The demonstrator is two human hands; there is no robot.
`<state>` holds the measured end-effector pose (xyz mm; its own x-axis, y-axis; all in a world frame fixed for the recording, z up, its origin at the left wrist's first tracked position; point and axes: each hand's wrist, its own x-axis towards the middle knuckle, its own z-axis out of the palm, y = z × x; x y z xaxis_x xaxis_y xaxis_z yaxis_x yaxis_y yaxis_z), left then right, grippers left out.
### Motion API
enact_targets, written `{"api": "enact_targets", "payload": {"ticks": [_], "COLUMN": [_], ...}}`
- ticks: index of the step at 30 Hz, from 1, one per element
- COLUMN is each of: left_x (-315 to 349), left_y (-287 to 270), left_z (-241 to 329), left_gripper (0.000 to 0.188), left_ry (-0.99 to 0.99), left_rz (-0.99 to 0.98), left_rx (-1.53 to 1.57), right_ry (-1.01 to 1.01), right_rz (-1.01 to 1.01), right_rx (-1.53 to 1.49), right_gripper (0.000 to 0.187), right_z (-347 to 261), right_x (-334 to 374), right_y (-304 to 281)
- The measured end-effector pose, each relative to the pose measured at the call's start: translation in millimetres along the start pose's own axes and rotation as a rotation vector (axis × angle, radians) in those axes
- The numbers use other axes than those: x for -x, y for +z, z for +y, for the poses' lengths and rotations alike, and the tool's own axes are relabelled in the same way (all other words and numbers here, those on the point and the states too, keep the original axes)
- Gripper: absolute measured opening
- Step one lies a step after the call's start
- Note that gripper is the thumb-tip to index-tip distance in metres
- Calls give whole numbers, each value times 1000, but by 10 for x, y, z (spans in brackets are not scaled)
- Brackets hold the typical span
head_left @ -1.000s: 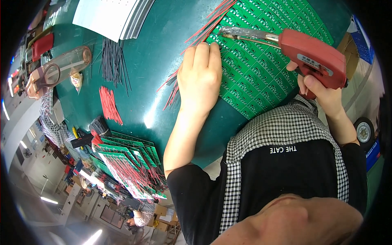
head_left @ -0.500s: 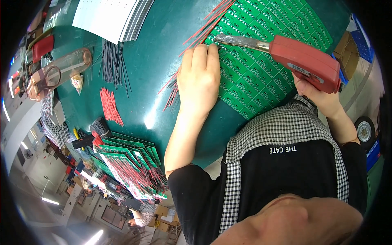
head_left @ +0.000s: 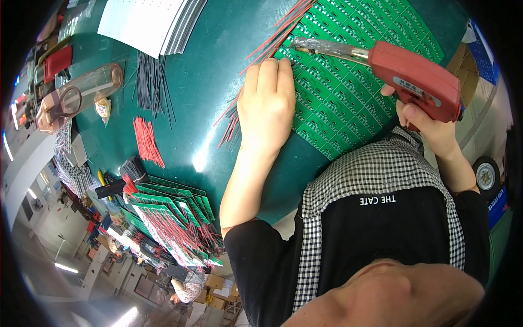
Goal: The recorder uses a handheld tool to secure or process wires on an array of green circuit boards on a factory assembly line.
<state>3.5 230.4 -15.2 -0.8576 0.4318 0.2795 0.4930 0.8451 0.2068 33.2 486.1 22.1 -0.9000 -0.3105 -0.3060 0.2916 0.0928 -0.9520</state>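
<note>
My right hand is wrapped round the handle of a red soldering gun. Its long metal tip points left, over the left part of a large green circuit board panel. My left hand rests at the panel's left edge, fingers bent and pressed together close to the tip. What its fingertips pinch is hidden. Red wires lie along that edge beyond the hand, and more red and dark wires stick out beside its wrist.
On the green table lie a bundle of black wires under white sheets, and a red wire bundle. Wired circuit boards are stacked at the lower left. A clear pinkish bottle lies at the far left.
The soldering gun has shifted slightly right, its tip now a little farther from my left fingers. My right hand's fingers show more round the handle. The left hand has barely moved.
</note>
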Motion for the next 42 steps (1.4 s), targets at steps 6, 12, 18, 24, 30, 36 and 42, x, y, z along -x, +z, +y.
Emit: {"api": "enact_targets", "payload": {"ticks": [6, 12, 18, 24, 30, 36, 42], "left_x": [-22, -116, -138, -164, -146, -169, -195], "left_y": [-19, 34, 13, 69, 60, 49, 41], "left_z": [6, 25, 47, 67, 47, 69, 78], "left_gripper": [27, 30, 29, 28, 28, 27, 27], "left_ry": [-3, 29, 8, 11, 10, 18, 34], "left_rz": [12, 79, 50, 62, 51, 22, 32], "left_rx": [15, -45, -12, -17, -43, -42, -56], "right_ry": [-8, -21, 24, 40, 60, 50, 10], "right_rz": [123, 137, 138, 146, 149, 134, 159], "right_rx": [-135, -119, -106, -73, -72, -19, -159], "right_gripper": [30, 29, 25, 20, 22, 24, 23], "right_z": [-96, -85, -84, -103, -24, -19, -113], "right_x": [-6, -31, -39, -27, -35, -21, -63], "right_y": [38, -5, -10, -25, -29, -53, -7]}}
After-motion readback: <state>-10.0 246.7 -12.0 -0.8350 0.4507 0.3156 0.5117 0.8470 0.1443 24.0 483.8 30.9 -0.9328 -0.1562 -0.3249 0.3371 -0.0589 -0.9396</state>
